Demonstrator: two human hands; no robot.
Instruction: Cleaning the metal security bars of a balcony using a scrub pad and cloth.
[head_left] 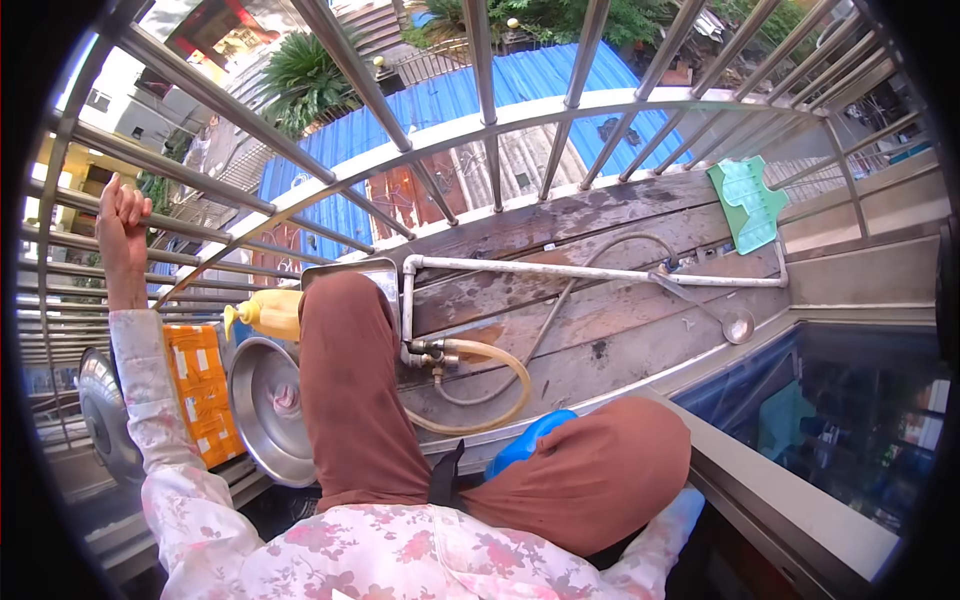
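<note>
My left hand (125, 215) is raised at the far left, its fingers curled round a metal bar (205, 180) of the window cage. My right sleeve (655, 540) goes down beside my right knee; the hand itself is hidden. A smooth blue object (532, 440) shows partly behind that knee, too covered to name. Close to my left knee sits a round metal basin (250, 410) with a small pinkish thing in it. A yellow pump bottle (275, 313) lies tilted just beyond the basin. An orange-wrapped box (203, 395) stands beside my left forearm.
A white pipe (560, 270) runs across the wet wooden boards (570, 345), with a brass tap (437, 355) and a looping hose (525, 395). A metal ladle (735, 325) and green plastic tray (748, 205) lie right. A metal pot lid (108, 415) leans left. Glass (840, 430) borders the right.
</note>
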